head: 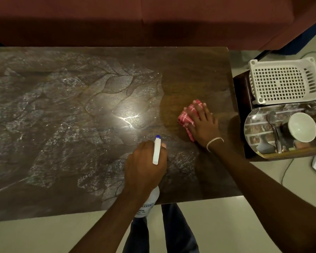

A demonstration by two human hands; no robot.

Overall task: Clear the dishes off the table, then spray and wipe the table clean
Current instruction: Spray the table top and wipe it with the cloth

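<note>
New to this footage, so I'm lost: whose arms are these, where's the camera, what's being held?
No machine here: a person wears one camera on the head, looking down at their own arms. The left hand grips a white plastic spray bottle with a blue tip. The right hand presses its straight fingers on a pink checked cloth on the dark wooden table, which shows whitish streaks. A round steel plate and small white bowl sit on a side stand at the right.
</note>
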